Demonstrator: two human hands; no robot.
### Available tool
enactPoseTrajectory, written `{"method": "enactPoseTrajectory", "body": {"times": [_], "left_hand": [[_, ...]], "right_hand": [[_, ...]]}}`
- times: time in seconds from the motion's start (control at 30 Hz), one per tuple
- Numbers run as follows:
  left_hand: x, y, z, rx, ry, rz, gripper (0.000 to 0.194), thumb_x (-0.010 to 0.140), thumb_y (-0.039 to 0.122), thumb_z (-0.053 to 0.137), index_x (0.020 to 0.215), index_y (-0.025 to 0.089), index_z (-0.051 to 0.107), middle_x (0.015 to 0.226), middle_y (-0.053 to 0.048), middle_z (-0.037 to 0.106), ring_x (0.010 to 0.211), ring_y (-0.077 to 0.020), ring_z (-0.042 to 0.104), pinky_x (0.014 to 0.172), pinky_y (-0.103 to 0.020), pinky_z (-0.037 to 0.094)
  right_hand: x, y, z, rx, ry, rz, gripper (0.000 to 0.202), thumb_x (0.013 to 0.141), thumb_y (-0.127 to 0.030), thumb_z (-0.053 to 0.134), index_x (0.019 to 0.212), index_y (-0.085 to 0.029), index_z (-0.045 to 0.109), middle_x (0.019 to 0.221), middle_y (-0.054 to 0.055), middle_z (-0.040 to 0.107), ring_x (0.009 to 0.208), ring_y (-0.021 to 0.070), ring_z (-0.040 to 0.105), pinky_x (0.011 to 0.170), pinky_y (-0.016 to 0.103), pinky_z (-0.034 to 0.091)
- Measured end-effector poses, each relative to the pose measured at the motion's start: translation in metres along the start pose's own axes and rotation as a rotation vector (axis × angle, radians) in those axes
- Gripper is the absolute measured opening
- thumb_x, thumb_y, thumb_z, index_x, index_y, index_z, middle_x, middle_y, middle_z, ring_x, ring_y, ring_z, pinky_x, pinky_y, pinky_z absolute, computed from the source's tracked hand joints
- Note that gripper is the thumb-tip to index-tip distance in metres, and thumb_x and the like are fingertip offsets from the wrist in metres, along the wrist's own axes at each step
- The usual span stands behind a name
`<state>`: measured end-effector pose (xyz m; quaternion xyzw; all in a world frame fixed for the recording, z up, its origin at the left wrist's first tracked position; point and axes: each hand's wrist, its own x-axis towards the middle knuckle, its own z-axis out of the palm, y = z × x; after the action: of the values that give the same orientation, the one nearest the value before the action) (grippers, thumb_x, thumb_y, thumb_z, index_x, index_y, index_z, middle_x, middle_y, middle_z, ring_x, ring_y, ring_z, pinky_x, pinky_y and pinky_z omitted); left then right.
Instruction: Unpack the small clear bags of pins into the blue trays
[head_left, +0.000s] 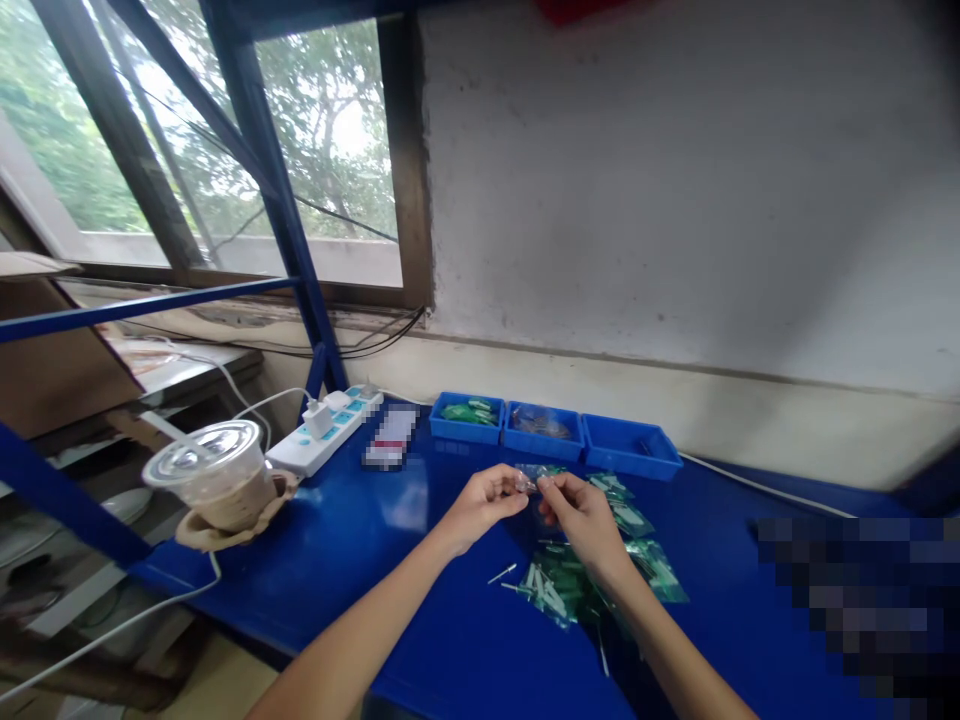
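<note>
My left hand [491, 500] and my right hand [576, 510] meet above the blue table, both with fingers pinched on a small clear plastic bag [534, 472]. What lies inside the bag is too small to make out. Under and beside my right hand is a pile of green and clear plastic packets [559, 585] holding pale slim pieces. More such packets [652, 565] lie to the right of my right wrist. A thin loose metal pin, perhaps a rivet [502, 573], rests on the table below my left hand.
Three blue trays stand along the wall: one with green packets [469, 410], one with brownish contents in plastic [541, 422], one with a small dark item [634, 447]. Leftward are a phone [391, 437], a power strip [326, 435] with cables and a lidded drink cup [217, 475].
</note>
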<state>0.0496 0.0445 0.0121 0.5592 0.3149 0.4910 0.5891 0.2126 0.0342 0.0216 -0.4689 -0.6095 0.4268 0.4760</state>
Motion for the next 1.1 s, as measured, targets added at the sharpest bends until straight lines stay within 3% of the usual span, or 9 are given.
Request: {"method": "enactPoseTrajectory", "body": {"times": [0.2,0.4,0.63,0.73,0.87,0.93,0.97,1.03,1.1], "left_hand": [[0.001,-0.005,0.004,0.041,0.055,-0.041,0.027,0.073,0.036,0.068,0.087,0.014,0.061,0.074,-0.002,0.060,0.071,-0.0125,0.056,0.072,-0.026,0.044],[0.001,-0.002,0.006,0.078,0.083,-0.057,0.020,0.074,0.032,0.066,0.081,0.014,0.061,0.071,-0.001,0.060,0.068,-0.0117,0.055,0.067,-0.023,0.041],[0.001,-0.001,0.008,0.121,0.073,-0.044,0.022,0.078,0.036,0.062,0.081,0.014,0.059,0.069,0.000,0.057,0.062,-0.0098,0.051,0.064,-0.023,0.040],[0.001,-0.002,0.005,0.224,0.101,-0.019,0.025,0.084,0.039,0.052,0.087,0.015,0.059,0.075,-0.001,0.058,0.063,-0.0108,0.052,0.065,-0.024,0.041],[0.001,-0.003,0.000,0.558,0.092,0.055,0.024,0.086,0.036,0.047,0.082,0.016,0.060,0.071,0.000,0.058,0.065,-0.0129,0.053,0.060,-0.023,0.038],[-0.001,-0.003,0.000,0.717,0.063,0.106,0.023,0.087,0.033,0.046,0.081,0.017,0.061,0.071,-0.001,0.059,0.064,-0.0133,0.053,0.060,-0.024,0.037],[-0.002,-0.003,0.001,0.777,0.047,0.124,0.022,0.087,0.031,0.044,0.081,0.017,0.061,0.073,-0.002,0.060,0.066,-0.0137,0.054,0.061,-0.024,0.038],[-0.003,-0.004,0.006,0.895,0.026,0.141,0.022,0.088,0.029,0.043,0.083,0.019,0.061,0.078,-0.002,0.062,0.073,-0.0153,0.056,0.069,-0.027,0.039],[-0.002,-0.008,0.011,1.042,0.027,0.134,0.019,0.087,0.030,0.045,0.086,0.021,0.062,0.083,-0.002,0.064,0.083,-0.0181,0.056,0.079,-0.032,0.038]], "right_hand": [[-0.013,0.008,0.006,-0.100,-0.010,-0.021,0.039,0.081,-0.054,0.051,0.068,-0.018,0.052,0.056,-0.001,0.051,0.052,0.0119,0.048,0.052,0.024,0.040],[-0.019,0.003,0.007,-0.161,-0.006,-0.117,0.034,0.081,-0.045,0.055,0.102,-0.018,0.054,0.068,0.000,0.056,0.056,0.0126,0.051,0.053,0.023,0.041],[-0.017,0.005,0.005,-0.173,0.058,-0.165,0.024,0.083,-0.040,0.053,0.088,-0.017,0.058,0.071,0.003,0.061,0.060,0.0141,0.056,0.056,0.025,0.045],[-0.021,-0.012,-0.004,-0.173,0.276,-0.257,0.018,0.082,-0.035,0.055,0.086,-0.017,0.057,0.073,0.004,0.061,0.063,0.0144,0.057,0.058,0.026,0.047],[-0.028,-0.056,-0.026,-0.160,0.844,-0.622,0.017,0.076,-0.024,0.063,0.090,-0.018,0.056,0.082,0.005,0.058,0.074,0.0173,0.059,0.066,0.032,0.049],[-0.021,-0.071,-0.036,-0.184,1.043,-0.786,0.025,0.075,-0.021,0.064,0.097,-0.019,0.054,0.085,0.004,0.056,0.077,0.0184,0.060,0.067,0.034,0.050],[-0.013,-0.073,-0.040,-0.240,1.079,-0.852,0.027,0.075,-0.021,0.063,0.099,-0.019,0.053,0.085,0.004,0.056,0.076,0.0180,0.059,0.065,0.033,0.050],[0.009,-0.066,-0.045,-0.450,1.029,-0.935,0.024,0.076,-0.021,0.061,0.099,-0.019,0.052,0.082,0.003,0.056,0.070,0.0159,0.058,0.060,0.030,0.048],[0.032,-0.048,-0.047,-0.778,0.745,-0.760,0.019,0.080,-0.022,0.055,0.098,-0.018,0.054,0.081,0.005,0.059,0.074,0.0178,0.057,0.065,0.032,0.046]]}}
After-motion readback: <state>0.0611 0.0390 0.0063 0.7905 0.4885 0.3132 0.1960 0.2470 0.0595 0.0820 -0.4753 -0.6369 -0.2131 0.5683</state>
